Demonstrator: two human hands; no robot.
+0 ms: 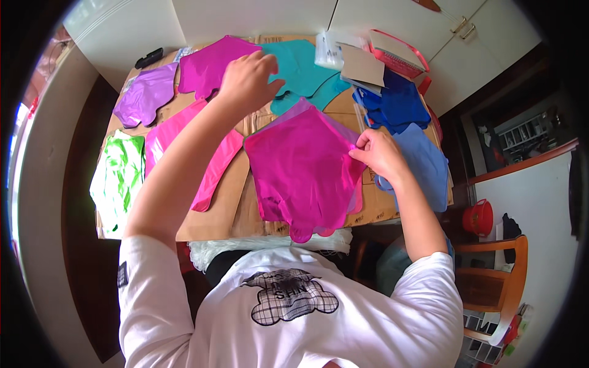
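A flat magenta foil balloon [304, 165], roughly star-shaped with a rounded tab at its lower end, lies at the near middle of the cardboard-covered table [224, 224]. Lilac and pink edges show from beneath it. My right hand [381, 154] pinches its right edge between thumb and fingers. Farther off, my left hand [250, 80] hovers with bent fingers and the thumb apart, holding nothing that I can see. Close by it are another magenta foil piece [208, 64] and a teal pile [300, 64]. My left forearm partly covers a pink foil piece [221, 168].
Purple [146, 92] and green [119, 178] foil pieces lie at the left; dark blue [402, 107] and light blue [423, 165] ones at the right. A black object [149, 58], a beige card [363, 66] and a red-rimmed basket [399, 61] sit at the back. A wooden chair [518, 270] stands right.
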